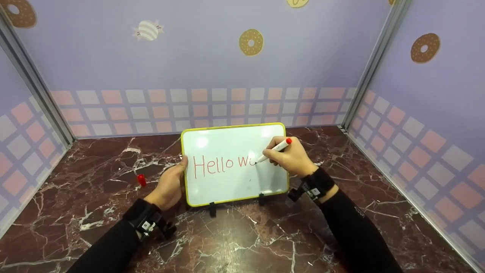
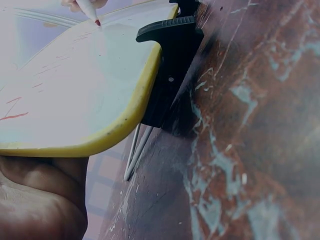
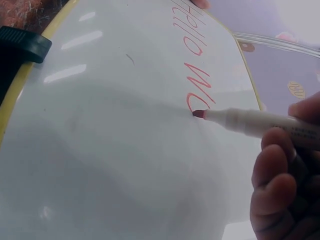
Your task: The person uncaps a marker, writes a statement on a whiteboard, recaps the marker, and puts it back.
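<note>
A whiteboard (image 1: 223,189) with a yellow rim leans upright on a black-footed stand (image 2: 170,70). Red writing on it reads "Hello W", followed by a partly drawn curved letter. My left hand (image 1: 169,187) grips the board's left edge, its thumb at the rim and the other fingers mostly hidden behind. On the right side, my right hand (image 1: 293,157) pinches a white marker (image 3: 245,122) with a red end. The marker's red tip touches the board at the lower end of the curved stroke.
A red marker cap (image 1: 141,180) is on the dark marbled table (image 1: 235,246), left of my left hand. Purple patterned walls (image 1: 204,68) enclose the back and both sides, with metal posts at the corners.
</note>
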`<action>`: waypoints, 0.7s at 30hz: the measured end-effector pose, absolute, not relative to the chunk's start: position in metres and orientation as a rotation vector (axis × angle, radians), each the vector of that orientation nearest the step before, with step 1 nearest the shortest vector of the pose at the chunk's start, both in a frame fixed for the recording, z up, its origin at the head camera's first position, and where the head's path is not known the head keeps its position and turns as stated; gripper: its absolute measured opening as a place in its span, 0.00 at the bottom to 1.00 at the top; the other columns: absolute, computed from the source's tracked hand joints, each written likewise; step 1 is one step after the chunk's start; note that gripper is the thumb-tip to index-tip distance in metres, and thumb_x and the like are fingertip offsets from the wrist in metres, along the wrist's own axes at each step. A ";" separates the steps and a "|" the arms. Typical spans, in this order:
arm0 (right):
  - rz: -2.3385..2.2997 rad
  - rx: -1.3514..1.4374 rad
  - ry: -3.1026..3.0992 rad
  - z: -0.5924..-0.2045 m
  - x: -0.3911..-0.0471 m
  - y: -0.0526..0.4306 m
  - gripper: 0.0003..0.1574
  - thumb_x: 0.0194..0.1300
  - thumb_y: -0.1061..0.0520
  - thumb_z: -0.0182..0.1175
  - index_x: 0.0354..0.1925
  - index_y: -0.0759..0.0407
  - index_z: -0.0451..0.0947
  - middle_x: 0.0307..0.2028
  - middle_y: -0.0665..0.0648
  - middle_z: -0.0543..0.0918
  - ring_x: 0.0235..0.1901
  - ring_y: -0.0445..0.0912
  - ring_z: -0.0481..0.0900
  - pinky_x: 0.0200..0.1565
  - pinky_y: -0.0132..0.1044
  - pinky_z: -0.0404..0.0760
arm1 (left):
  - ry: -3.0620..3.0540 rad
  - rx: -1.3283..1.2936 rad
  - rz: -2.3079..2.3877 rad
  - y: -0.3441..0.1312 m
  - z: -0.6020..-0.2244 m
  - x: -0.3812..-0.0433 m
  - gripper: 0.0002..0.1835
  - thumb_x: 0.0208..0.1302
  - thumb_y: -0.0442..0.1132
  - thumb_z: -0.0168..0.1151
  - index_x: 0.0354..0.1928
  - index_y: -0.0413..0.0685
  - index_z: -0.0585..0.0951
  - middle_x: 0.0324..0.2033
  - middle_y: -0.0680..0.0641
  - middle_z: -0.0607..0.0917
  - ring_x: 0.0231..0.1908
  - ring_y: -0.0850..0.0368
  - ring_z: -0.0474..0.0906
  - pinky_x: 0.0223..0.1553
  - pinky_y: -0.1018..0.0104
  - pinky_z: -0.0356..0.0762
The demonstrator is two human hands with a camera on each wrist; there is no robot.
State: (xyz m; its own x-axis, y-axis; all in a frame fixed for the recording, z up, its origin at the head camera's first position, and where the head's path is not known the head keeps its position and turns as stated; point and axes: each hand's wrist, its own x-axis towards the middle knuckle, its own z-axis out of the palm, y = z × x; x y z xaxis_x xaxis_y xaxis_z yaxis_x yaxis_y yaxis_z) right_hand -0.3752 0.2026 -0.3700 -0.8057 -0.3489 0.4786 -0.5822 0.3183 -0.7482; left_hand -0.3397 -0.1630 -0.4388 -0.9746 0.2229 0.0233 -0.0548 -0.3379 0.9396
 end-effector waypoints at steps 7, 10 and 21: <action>1.468 0.845 -2.291 -0.371 -0.376 0.203 0.10 0.70 0.66 0.72 0.30 0.65 0.85 0.19 0.59 0.84 0.16 0.44 0.77 0.19 0.29 0.72 | 1.702 0.227 2.427 -0.163 -0.439 -0.339 0.35 0.91 0.60 0.43 0.68 0.33 0.80 0.52 0.39 0.92 0.50 0.45 0.90 0.54 0.51 0.89; 1.481 0.841 -2.277 -0.371 -0.376 0.203 0.10 0.70 0.66 0.72 0.30 0.65 0.85 0.20 0.59 0.84 0.16 0.45 0.77 0.19 0.29 0.73 | 1.696 0.248 2.426 -0.164 -0.439 -0.339 0.35 0.91 0.60 0.42 0.69 0.33 0.79 0.52 0.40 0.92 0.51 0.45 0.90 0.54 0.51 0.89; 1.495 0.842 -2.264 -0.372 -0.376 0.200 0.09 0.70 0.66 0.72 0.31 0.65 0.86 0.20 0.57 0.84 0.16 0.42 0.76 0.18 0.29 0.74 | 1.679 0.265 2.429 -0.163 -0.440 -0.339 0.35 0.92 0.59 0.41 0.71 0.33 0.78 0.54 0.39 0.91 0.52 0.44 0.89 0.55 0.50 0.88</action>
